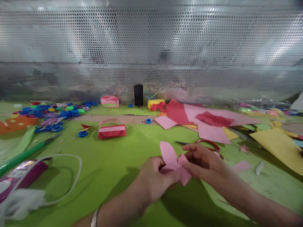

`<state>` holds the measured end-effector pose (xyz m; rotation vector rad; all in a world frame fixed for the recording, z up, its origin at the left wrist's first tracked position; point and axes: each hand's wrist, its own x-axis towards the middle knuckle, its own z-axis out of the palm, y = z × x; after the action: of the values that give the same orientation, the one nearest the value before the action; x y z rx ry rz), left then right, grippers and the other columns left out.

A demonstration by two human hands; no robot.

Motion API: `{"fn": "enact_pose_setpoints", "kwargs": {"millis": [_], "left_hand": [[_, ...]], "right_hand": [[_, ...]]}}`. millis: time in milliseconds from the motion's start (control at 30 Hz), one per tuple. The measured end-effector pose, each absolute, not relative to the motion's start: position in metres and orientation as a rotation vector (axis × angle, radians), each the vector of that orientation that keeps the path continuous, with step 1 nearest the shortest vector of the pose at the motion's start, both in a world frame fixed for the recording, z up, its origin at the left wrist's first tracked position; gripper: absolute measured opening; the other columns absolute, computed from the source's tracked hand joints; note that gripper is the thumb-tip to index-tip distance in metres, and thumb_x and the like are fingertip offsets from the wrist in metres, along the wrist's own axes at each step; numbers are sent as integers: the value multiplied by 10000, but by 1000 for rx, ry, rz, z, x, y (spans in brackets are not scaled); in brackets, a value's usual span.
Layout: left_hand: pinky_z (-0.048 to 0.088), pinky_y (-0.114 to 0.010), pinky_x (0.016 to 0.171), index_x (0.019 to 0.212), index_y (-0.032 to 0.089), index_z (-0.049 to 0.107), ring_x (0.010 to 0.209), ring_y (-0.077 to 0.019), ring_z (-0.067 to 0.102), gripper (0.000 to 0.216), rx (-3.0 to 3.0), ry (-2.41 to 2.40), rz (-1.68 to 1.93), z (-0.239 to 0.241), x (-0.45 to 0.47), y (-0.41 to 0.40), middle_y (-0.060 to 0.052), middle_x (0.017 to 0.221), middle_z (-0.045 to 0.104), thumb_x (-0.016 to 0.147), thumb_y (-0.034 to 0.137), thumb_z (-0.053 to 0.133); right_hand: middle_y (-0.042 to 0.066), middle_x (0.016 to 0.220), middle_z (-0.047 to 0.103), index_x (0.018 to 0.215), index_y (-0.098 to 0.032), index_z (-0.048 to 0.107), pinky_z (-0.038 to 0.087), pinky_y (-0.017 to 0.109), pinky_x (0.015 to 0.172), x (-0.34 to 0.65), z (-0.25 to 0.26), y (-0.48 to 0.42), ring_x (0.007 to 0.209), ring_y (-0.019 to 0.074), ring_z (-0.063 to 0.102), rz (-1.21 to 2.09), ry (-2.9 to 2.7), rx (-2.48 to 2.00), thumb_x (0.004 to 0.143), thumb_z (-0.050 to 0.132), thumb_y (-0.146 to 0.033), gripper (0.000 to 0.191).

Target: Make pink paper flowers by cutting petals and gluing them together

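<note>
A folded pink paper piece (173,160) with pointed flaps is held above the green table (106,157), low in the middle of the head view. My left hand (153,179) is closed round its left side, thumb and fingers pinching the fold. My right hand (203,164) pinches its right flap between thumb and forefinger. A metal bangle (94,217) circles my left wrist. Just beyond my right hand lie red-handled scissors (208,144), partly hidden by the fingers.
Loose pink, red and yellow paper sheets (208,121) cover the right. A red-and-pink paper basket (111,129) stands centre-left, and a phone (138,94) leans on the perforated metal wall. Blue bottle caps (49,113), green scissors (28,153) and a purple packet (21,176) fill the left.
</note>
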<state>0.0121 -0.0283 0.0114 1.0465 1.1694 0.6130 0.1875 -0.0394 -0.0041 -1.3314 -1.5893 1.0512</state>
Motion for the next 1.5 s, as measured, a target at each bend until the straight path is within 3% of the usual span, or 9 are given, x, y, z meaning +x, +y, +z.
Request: {"fn": "enact_pose_setpoints", "kwargs": {"millis": [233, 500, 633, 700, 800, 867, 1033, 1300, 1500], "left_hand": [[458, -282, 693, 804, 107, 695, 769, -200, 626, 168, 1142, 1160, 680, 12, 11, -30, -83, 830, 716, 654, 177, 721], [454, -274, 675, 739, 117, 741, 698, -183, 622, 155, 1203, 1098, 634, 13, 14, -30, -33, 698, 705, 654, 59, 625], [461, -295, 729, 798, 108, 743, 740, -186, 630, 176, 1157, 1082, 649, 14, 14, -30, -56, 766, 723, 682, 67, 617], [463, -304, 774, 864, 119, 733, 798, -192, 641, 185, 1066, 1076, 671, 19, 12, -30, -69, 839, 730, 689, 119, 675], [449, -318, 808, 880, 164, 705, 823, -180, 628, 211, 972, 1119, 803, 25, 5, -29, -50, 867, 711, 758, 335, 681], [442, -305, 773, 789, 179, 672, 758, -152, 597, 232, 945, 1181, 954, 25, 0, -25, -15, 796, 675, 806, 404, 619], [377, -220, 586, 757, 165, 683, 607, -89, 484, 118, 932, 1200, 1132, 17, -11, -10, 21, 675, 614, 749, 282, 692], [444, -241, 629, 856, 135, 735, 665, -108, 580, 135, 827, 1248, 1079, 11, -13, -4, -64, 833, 711, 777, 165, 630], [427, -236, 609, 732, 144, 732, 618, -109, 557, 219, 911, 1312, 907, 16, -11, -7, -26, 659, 694, 561, 234, 834]], "right_hand": [[2, 727, 685, 1131, -206, 502, 541, 333, 608, 177, -14, -45, 679, 202, 674, 1075, -1572, -1281, 821, 595, -326, 345], [-6, 733, 640, 1122, -218, 538, 490, 280, 512, 178, -10, -48, 588, 155, 595, 823, -1725, -1318, 807, 587, -264, 322], [-18, 707, 624, 1113, -227, 530, 492, 275, 502, 178, -6, -48, 595, 162, 607, 879, -1724, -1303, 790, 582, -264, 329], [-13, 717, 632, 1117, -221, 519, 512, 292, 538, 180, -6, -47, 638, 179, 630, 974, -1667, -1307, 793, 592, -285, 338], [18, 797, 662, 1147, -211, 505, 536, 331, 620, 183, -6, -45, 717, 200, 648, 1152, -1495, -1302, 817, 611, -323, 364], [28, 839, 663, 1170, -213, 495, 526, 328, 635, 184, -7, -44, 775, 209, 651, 1235, -1369, -1301, 828, 625, -343, 389], [15, 828, 634, 1150, -215, 500, 460, 273, 580, 184, -5, -41, 818, 201, 625, 1316, -1221, -1298, 804, 661, -364, 410], [10, 735, 609, 827, -192, 523, 387, 252, 504, 180, 0, -39, 644, 142, 523, 1315, -1200, -1238, 751, 692, -384, 267], [19, 747, 632, 857, -187, 542, 383, 260, 510, 181, -2, -36, 654, 147, 528, 1309, -1185, -1242, 745, 693, -348, 248]]}}
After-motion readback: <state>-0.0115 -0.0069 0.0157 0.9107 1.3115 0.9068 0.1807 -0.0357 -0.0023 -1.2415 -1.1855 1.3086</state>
